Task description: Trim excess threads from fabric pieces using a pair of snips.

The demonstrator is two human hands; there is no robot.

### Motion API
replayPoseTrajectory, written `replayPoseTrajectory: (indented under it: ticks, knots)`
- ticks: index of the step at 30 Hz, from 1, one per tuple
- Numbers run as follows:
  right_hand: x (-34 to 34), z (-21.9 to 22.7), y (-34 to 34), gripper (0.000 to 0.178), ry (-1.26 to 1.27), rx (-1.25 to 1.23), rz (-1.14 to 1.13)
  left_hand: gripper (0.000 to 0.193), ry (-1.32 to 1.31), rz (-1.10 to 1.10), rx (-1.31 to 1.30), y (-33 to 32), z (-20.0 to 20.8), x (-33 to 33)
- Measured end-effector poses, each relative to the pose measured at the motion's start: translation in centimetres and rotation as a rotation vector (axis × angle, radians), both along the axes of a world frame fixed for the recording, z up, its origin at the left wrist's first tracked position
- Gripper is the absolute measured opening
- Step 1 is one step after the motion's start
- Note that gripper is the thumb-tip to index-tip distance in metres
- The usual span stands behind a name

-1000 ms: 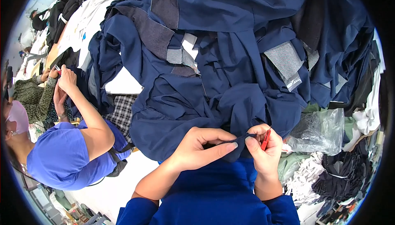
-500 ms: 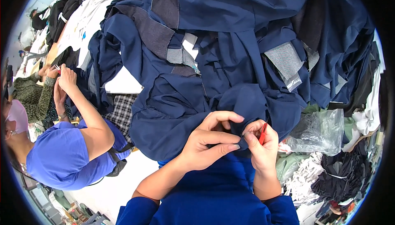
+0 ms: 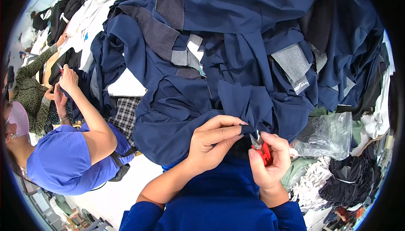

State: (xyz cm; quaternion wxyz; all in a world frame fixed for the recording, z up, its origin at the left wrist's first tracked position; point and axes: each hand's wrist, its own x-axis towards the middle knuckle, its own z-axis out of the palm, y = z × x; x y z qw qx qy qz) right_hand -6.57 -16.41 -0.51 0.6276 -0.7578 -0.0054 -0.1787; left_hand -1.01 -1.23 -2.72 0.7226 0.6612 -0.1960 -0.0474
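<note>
My left hand (image 3: 209,144) pinches a folded edge of navy cloth (image 3: 247,128) between thumb and fingers. In my right hand (image 3: 273,163) is a pair of red-handled thread snips (image 3: 266,154), their short metal blades pointing up and left, close beside the pinched edge. Whether the blades touch the cloth I cannot tell. The pinched part belongs to a navy garment (image 3: 177,100) that lies bunched in front of me and hangs over the near table edge. A grey striped patch and a white tag show among its folds.
More navy garments (image 3: 236,3) are heaped at the far side and right. A clear plastic bag (image 3: 333,136), white strips (image 3: 312,178) and a dark tied bundle (image 3: 350,182) lie at the right. A co-worker in a blue shirt (image 3: 63,159) works at the left, holding small red-handled snips.
My right hand has moved slightly down and right, away from my left fingers, and the snips have turned so their blades show. My left hand holds the cloth edge up more plainly.
</note>
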Motion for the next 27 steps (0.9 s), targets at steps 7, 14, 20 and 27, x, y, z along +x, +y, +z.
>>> replayPoseTrajectory:
  ticks: [7, 14, 20, 27]
  knots:
    - [0.31, 0.22, 0.16, 0.037, -0.057, -0.18, -0.019, 0.025, 0.019, 0.014, -0.043, -0.16, -0.5, -0.3]
    - [-0.22, 0.06, 0.12, 0.04, 0.039, -0.131, 0.053, 0.027, 0.022, 0.002, -0.046, -0.04, -0.57, -0.2]
    - [-0.3, 0.13, 0.07, 0.039, 0.062, -0.12, 0.044, 0.028, -0.005, 0.035, -0.01, -0.08, -0.68, -0.21]
    - [-0.29, 0.45, 0.02, 0.038, 0.069, -0.139, 0.047, 0.027, -0.159, 0.101, 0.146, 0.03, -0.41, 0.23]
